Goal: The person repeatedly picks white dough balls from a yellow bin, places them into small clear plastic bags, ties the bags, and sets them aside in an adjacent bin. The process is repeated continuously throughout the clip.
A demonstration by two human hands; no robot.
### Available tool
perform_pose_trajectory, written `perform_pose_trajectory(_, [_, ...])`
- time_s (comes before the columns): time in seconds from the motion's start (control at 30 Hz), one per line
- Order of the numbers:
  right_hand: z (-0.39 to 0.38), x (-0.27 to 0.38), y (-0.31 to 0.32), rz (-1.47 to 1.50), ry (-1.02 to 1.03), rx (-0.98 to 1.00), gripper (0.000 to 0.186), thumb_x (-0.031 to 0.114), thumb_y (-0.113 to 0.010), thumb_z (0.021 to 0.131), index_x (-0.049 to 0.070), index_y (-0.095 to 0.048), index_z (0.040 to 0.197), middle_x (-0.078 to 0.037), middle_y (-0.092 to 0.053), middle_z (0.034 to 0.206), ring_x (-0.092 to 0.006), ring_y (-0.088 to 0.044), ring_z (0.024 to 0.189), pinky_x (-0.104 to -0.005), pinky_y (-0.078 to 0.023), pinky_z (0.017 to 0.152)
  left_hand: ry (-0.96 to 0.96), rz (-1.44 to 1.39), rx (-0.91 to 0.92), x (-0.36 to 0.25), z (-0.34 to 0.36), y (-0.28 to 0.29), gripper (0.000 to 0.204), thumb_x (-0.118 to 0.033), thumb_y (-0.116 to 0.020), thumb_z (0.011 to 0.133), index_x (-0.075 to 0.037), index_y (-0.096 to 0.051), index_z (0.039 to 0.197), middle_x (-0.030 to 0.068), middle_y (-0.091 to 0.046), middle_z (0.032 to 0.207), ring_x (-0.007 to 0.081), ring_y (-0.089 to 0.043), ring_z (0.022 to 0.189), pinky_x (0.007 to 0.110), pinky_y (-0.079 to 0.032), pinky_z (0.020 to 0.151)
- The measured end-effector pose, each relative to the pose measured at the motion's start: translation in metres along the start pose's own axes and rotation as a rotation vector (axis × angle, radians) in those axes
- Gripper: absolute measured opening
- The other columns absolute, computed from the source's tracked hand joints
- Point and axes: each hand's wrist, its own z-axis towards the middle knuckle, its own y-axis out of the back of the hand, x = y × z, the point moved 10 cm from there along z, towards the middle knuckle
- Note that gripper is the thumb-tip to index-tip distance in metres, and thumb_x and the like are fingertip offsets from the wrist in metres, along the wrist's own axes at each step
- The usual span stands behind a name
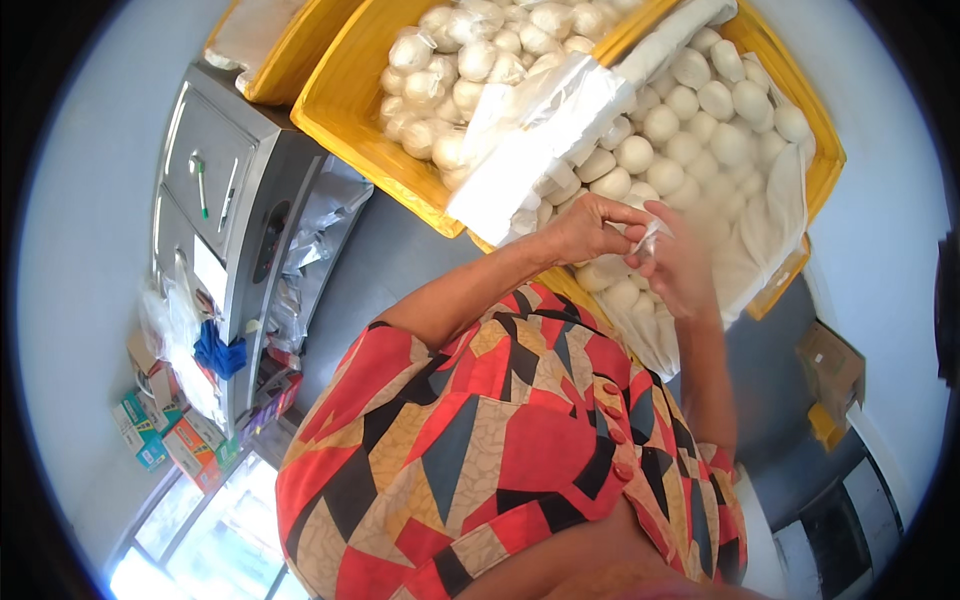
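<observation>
Both my hands meet over a yellow crate [822, 180] of round white buns [665, 175]. My left hand [590, 230] is closed, pinching the edge of a small clear plastic bag [654, 238]. On the bag's other side, my right hand [685, 265] is smeared by motion, its fingers bent around the plastic. Whether a bun is inside the bag cannot be made out. A white cloth [770, 235] lies along the right side of the buns. A stack of clear plastic bags [535, 135] rests across the crate's left side, shining in the light.
Left of this crate, a second yellow crate [340, 95] holds buns wrapped in clear plastic [475, 60]. A grey metal cabinet [205, 150] stands at the left, with plastic packaging [320, 220] beside it. Small boxes [190, 445] sit below; a cardboard box [832, 365] is at the right.
</observation>
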Motion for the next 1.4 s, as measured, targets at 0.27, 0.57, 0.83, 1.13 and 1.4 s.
perform_pose_trajectory(0.27, [-0.01,0.018,-0.024,-0.221,0.026,0.001,0.055,0.004,-0.069,0.08,-0.002,-0.043,0.128,-0.007,-0.064,0.082,-0.0096,-0.059,0.065,-0.0173,-0.039,0.049,-0.099,0.116,-0.028,-0.01,-0.001,-0.001,0.028,0.0,-0.066,0.083,-0.004,-0.056,0.108,-0.0017,-0.064,0.085,0.0045,-0.058,0.076,0.02,-0.045,0.067])
perform_pose_trajectory(0.57, [0.039,0.052,0.011,-0.204,0.296,-0.059,0.024,0.004,-0.066,0.081,0.001,-0.053,0.101,-0.004,-0.063,0.08,-0.0077,-0.053,0.062,-0.018,-0.037,0.052,-0.133,-0.014,-0.278,-0.063,-0.004,0.061,0.02,-0.016,-0.068,0.081,-0.008,-0.06,0.098,-0.0029,-0.057,0.074,0.0047,-0.047,0.061,0.019,-0.039,0.056])
perform_pose_trajectory(0.83, [-0.073,0.162,-0.153,-0.371,0.582,0.618,0.031,0.006,-0.068,0.079,-0.006,-0.059,0.106,-0.017,-0.066,0.095,-0.0226,-0.063,0.086,-0.0282,-0.05,0.067,-0.752,0.477,-0.249,-0.233,0.018,0.1,0.03,-0.008,-0.068,0.084,-0.003,-0.057,0.111,-0.001,-0.056,0.085,0.0077,-0.053,0.076,0.025,-0.047,0.073])
perform_pose_trajectory(1.13, [-0.096,0.14,-0.168,0.011,0.738,0.903,0.009,-0.003,-0.066,0.08,-0.003,-0.058,0.083,-0.015,-0.063,0.083,-0.0198,-0.059,0.072,-0.0297,-0.046,0.064,0.265,0.787,-0.843,0.015,0.031,0.307,0.054,-0.052,-0.07,0.078,0.001,-0.065,0.09,0.013,-0.062,0.074,0.027,-0.06,0.076,0.042,-0.047,0.077])
perform_pose_trajectory(1.4, [0.041,0.037,-0.036,-0.299,0.36,0.046,0.015,0.008,-0.07,0.082,-0.001,-0.059,0.087,-0.007,-0.062,0.082,-0.0121,-0.058,0.072,-0.026,-0.047,0.066,-0.169,0.396,-0.89,-0.018,0.026,0.24,0.02,-0.018,-0.071,0.081,-0.001,-0.061,0.076,0.001,-0.059,0.067,0.0088,-0.052,0.059,0.026,-0.042,0.056])
